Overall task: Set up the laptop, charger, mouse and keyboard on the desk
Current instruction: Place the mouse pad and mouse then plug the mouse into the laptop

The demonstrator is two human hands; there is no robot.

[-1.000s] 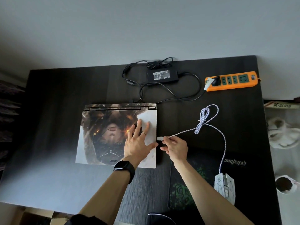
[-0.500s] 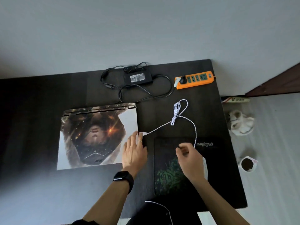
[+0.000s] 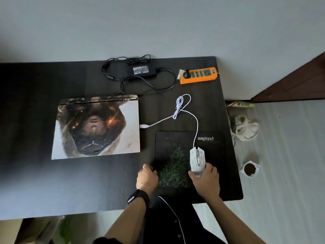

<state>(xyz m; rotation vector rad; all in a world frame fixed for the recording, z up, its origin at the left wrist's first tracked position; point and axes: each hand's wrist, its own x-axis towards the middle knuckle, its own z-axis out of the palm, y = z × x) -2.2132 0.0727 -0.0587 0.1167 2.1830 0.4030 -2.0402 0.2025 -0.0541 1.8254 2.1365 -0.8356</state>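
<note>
The closed laptop (image 3: 95,127) with a printed lid lies on the dark desk (image 3: 44,182). Its black charger brick (image 3: 143,70) sits behind it, cable looped around. A white braided cable (image 3: 179,110) runs from a plug (image 3: 143,126) at the laptop's right edge to the white mouse (image 3: 197,160) on the black-and-green mouse pad (image 3: 173,166). My right hand (image 3: 206,180) grips the rear of the mouse. My left hand (image 3: 146,177) has curled fingers at the pad's left edge; whether it grips the pad is unclear. No keyboard is in view.
An orange power strip (image 3: 197,75) with one plug in it lies at the desk's back right. On the floor to the right stand white shoes (image 3: 245,128) and a small cup (image 3: 249,169). A dark wooden door edge (image 3: 295,85) is at far right.
My left hand left the laptop lid and moved back to the mouse pad's left edge. My right hand let go of the cable plug, which stays at the laptop, and took hold of the mouse.
</note>
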